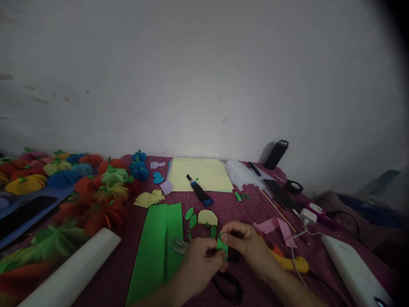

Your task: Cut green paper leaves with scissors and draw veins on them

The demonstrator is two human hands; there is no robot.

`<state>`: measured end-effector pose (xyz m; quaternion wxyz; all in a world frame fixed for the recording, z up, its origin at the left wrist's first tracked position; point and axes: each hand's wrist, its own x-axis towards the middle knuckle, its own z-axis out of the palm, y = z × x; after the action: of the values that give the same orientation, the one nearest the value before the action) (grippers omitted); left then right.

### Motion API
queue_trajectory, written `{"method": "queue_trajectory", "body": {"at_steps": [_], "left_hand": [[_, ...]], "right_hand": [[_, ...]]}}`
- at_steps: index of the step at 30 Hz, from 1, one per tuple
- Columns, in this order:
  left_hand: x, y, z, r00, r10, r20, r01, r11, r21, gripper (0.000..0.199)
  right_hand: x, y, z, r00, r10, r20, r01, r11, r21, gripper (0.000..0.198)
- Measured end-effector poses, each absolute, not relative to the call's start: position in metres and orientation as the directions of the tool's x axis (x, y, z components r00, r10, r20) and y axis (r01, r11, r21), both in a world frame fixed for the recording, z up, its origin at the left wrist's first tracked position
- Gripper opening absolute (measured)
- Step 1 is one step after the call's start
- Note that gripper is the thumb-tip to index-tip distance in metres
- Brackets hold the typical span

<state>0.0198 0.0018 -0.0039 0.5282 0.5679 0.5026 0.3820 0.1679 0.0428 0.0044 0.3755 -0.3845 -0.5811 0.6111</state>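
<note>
In the head view, a small folded piece of green paper (pixel 222 244) is pinched between my two hands. My left hand (pixel 203 261) is closed on its lower end, and the fingertips of my right hand (pixel 244 244) grip its upper edge. Metal scissor blades (pixel 179 246) stick out to the left behind my left hand, and a black loop (pixel 229 288) lies below my hands. Whether a hand touches the scissors is hidden. Near them lie cut green leaves (pixel 193 221) and a pale yellow rounded paper piece (pixel 207 218). Green paper sheets (pixel 150 251) lie to the left.
Colourful paper pumpkins (pixel 110 192) crowd the left side, by a white roll (pixel 76 268). A box cutter (pixel 200 190) rests near yellow sheets (pixel 201 170). At right are a yellow-handled tool (pixel 289 262), pink paper strip (pixel 271 226), cables, a phone (pixel 280 194) and a white power bank-like block (pixel 354 268).
</note>
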Motion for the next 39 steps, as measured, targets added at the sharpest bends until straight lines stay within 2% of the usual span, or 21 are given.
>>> {"method": "queue_trajectory", "body": {"at_steps": [4, 7, 10, 12, 14, 18, 23, 25, 27, 29, 31, 33, 39], "left_hand": [[0.021, 0.002, -0.009, 0.21, 0.954, -0.212, 0.085, 0.198, 0.976, 0.018], [0.02, 0.001, -0.007, 0.237, 0.96, -0.15, 0.006, 0.153, 0.988, 0.013], [0.019, 0.0, 0.0, 0.242, 0.967, -0.075, -0.156, 0.115, 0.981, 0.031], [0.018, 0.001, 0.002, 0.208, 0.975, -0.073, -0.192, 0.114, 0.975, 0.028], [0.018, 0.004, 0.0, 0.163, 0.984, -0.078, -0.141, 0.102, 0.985, 0.02], [0.018, 0.008, -0.015, 0.077, 0.996, -0.053, 0.002, 0.053, 0.999, 0.018], [0.018, 0.007, -0.021, 0.049, 0.998, -0.04, 0.131, 0.034, 0.991, 0.012], [0.016, 0.004, -0.013, 0.062, 0.998, 0.014, 0.099, -0.02, 0.995, 0.001], [0.015, 0.001, -0.004, 0.094, 0.994, 0.064, -0.009, -0.063, 0.998, 0.014], [0.014, 0.0, 0.001, 0.144, 0.986, 0.084, -0.05, -0.077, 0.996, 0.017], [0.014, 0.001, -0.001, 0.154, 0.986, 0.065, 0.048, -0.073, 0.996, 0.017], [0.015, 0.003, -0.007, 0.134, 0.991, 0.021, 0.149, -0.041, 0.988, 0.027], [0.014, 0.01, -0.018, 0.113, 0.993, -0.041, 0.198, 0.018, 0.98, 0.028]], "right_hand": [[0.171, 0.047, 0.005, -0.374, 0.927, -0.019, -0.064, -0.047, -0.997, 0.019], [0.173, 0.051, 0.006, -0.351, 0.936, -0.012, -0.155, -0.071, -0.985, 0.017], [0.173, 0.052, 0.006, -0.335, 0.942, -0.007, -0.19, -0.074, -0.979, 0.016], [0.173, 0.051, 0.004, -0.36, 0.933, -0.009, -0.177, -0.077, -0.981, 0.016], [0.172, 0.049, 0.001, -0.383, 0.924, -0.003, -0.165, -0.071, -0.984, 0.015], [0.171, 0.049, -0.001, -0.369, 0.929, 0.011, -0.177, -0.059, -0.982, 0.015], [0.173, 0.053, 0.005, -0.233, 0.972, 0.036, -0.225, -0.018, -0.974, 0.019], [0.173, 0.054, 0.006, -0.203, 0.977, 0.063, -0.202, 0.021, -0.979, 0.02], [0.172, 0.054, 0.005, -0.231, 0.971, 0.062, -0.163, 0.024, -0.986, 0.02], [0.172, 0.052, 0.003, -0.272, 0.961, 0.053, -0.117, 0.021, -0.993, 0.019], [0.171, 0.05, 0.001, -0.297, 0.953, 0.057, -0.08, 0.034, -0.996, 0.018], [0.171, 0.049, 0.0, -0.316, 0.947, 0.063, -0.06, 0.046, -0.997, 0.018], [0.172, 0.052, -0.002, -0.319, 0.946, 0.058, -0.052, 0.044, -0.998, 0.017]]}}
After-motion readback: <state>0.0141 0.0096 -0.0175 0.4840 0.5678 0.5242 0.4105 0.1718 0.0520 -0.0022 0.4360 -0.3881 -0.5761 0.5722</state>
